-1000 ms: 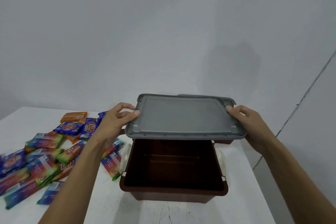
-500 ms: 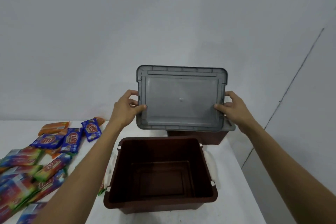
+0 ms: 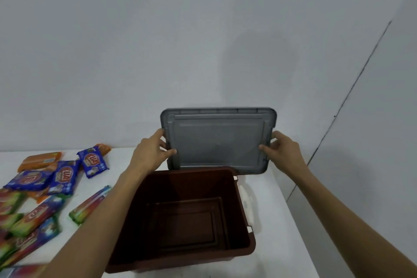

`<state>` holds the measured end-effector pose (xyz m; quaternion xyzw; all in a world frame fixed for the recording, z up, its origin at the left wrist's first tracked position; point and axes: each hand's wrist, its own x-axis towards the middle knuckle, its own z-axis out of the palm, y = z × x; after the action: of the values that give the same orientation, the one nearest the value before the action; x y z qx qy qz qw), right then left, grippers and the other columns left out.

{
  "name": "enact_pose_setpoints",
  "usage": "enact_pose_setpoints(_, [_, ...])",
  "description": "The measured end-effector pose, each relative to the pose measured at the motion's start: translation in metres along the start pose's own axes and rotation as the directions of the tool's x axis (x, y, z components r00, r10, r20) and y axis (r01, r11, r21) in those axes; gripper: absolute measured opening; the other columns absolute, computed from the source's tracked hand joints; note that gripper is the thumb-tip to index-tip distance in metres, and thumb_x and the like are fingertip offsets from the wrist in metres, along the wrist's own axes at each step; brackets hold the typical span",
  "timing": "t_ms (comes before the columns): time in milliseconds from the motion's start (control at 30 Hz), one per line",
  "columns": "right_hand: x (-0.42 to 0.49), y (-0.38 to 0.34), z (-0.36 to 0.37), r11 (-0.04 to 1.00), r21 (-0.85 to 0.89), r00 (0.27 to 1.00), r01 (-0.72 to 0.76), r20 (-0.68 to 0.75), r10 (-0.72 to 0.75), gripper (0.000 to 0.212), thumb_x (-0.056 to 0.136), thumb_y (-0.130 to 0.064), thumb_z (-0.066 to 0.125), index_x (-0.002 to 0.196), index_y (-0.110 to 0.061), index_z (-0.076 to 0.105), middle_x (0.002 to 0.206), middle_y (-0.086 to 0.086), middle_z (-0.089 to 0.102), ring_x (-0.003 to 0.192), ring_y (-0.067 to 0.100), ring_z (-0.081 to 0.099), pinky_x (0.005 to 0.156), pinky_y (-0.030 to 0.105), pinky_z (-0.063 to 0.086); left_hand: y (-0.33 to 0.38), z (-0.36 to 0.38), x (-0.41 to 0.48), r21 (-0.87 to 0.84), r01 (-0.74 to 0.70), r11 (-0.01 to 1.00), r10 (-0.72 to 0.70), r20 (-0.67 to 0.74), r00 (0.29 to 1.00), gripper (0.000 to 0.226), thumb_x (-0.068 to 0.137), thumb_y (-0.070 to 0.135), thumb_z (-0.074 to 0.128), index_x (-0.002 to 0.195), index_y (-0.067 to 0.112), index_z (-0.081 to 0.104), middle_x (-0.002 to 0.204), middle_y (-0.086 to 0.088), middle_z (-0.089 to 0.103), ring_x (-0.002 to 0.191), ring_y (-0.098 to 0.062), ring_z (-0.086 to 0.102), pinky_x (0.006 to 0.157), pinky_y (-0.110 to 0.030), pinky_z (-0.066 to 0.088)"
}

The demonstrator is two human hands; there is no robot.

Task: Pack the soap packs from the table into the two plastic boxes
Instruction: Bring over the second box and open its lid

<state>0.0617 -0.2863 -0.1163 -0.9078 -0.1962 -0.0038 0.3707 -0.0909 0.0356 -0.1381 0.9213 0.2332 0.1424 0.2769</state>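
A brown plastic box [image 3: 180, 260] stands open and empty at lower centre of the frame, with a white latch [image 3: 246, 203] on its right side. Just behind it, at centre, a grey lid [image 3: 217, 142] is tilted nearly upright, gripped at its short sides by the left hand [image 3: 150, 156] and right hand [image 3: 282, 149]. Soap packs [image 3: 92, 162] in blue, orange and mixed colours lie scattered on the table [image 3: 282, 221] at lower left.

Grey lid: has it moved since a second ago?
Yes. The grey lid lay flat just above the brown box; now it stands tilted upright beyond the box's far rim, nearer the wall, held by the left hand and right hand.
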Motion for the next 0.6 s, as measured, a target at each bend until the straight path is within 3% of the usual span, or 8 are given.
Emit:
enact_pose_setpoints(67, [-0.005,0.006,0.009,0.997,-0.082,1.000,0.010,0.003,-0.010,0.016,0.090,-0.024,0.068,0.090,-0.018,0.053,0.079,-0.002,0.061,0.074,0.018,0.059,0.054,0.012,0.034,-0.007,0.008,-0.001,0.029,0.022,0.999,-0.024,0.073,0.997,0.047,0.082,0.049,0.069,0.121,0.029,0.053,0.098,0.003,0.075,0.096,-0.024,0.067,0.082,-0.039,0.052])
enact_pose_setpoints(167, [-0.014,0.015,0.024,0.991,-0.134,0.999,0.011,0.034,-0.007,0.019,0.090,-0.022,0.068,0.090,-0.019,0.049,0.077,-0.006,0.055,0.069,0.016,0.053,0.052,0.008,0.028,-0.015,0.018,-0.004,0.020,0.064,0.998,-0.066,0.181,0.981,0.046,0.089,0.061,0.052,0.121,0.028,0.060,0.099,-0.002,0.075,0.093,-0.024,0.067,0.087,-0.041,0.052])
enact_pose_setpoints(300, [-0.021,0.031,0.040,0.985,-0.153,0.996,-0.079,0.024,0.083,0.021,0.088,-0.025,0.071,0.093,-0.008,0.061,0.083,0.008,0.068,0.068,0.019,0.055,0.054,0.017,0.033,-0.017,0.022,-0.006,-0.003,0.104,0.995,-0.100,0.255,0.962,0.055,0.092,0.064,0.042,0.116,0.021,0.067,0.101,-0.005,0.070,0.092,-0.024,0.065,0.089,-0.039,0.050])
enact_pose_setpoints(533, [-0.019,0.028,0.039,0.982,-0.156,0.989,-0.107,0.086,0.122,0.027,0.090,-0.037,0.068,0.089,-0.012,0.059,0.089,0.011,0.072,0.068,0.018,0.056,0.051,0.011,0.030,-0.013,0.020,-0.007,0.021,0.103,0.994,-0.105,0.255,0.961,0.056,0.092,0.065,0.039,0.107,0.019,0.067,0.099,-0.007,0.069,0.090,-0.025,0.063,0.087,-0.039,0.050])
enact_pose_setpoints(600, [-0.022,0.024,0.037,0.982,-0.157,0.991,-0.105,0.062,0.115,0.036,0.090,-0.042,0.066,0.098,-0.007,0.065,0.097,0.011,0.072,0.074,0.020,0.058,0.056,0.015,0.035,-0.014,0.018,-0.009,0.023,0.105,0.994,-0.108,0.268,0.957,0.057,0.090,0.067,0.039,0.109,0.020,0.067,0.101,-0.007,0.069,0.094,-0.026,0.063,0.089,-0.040,0.050])
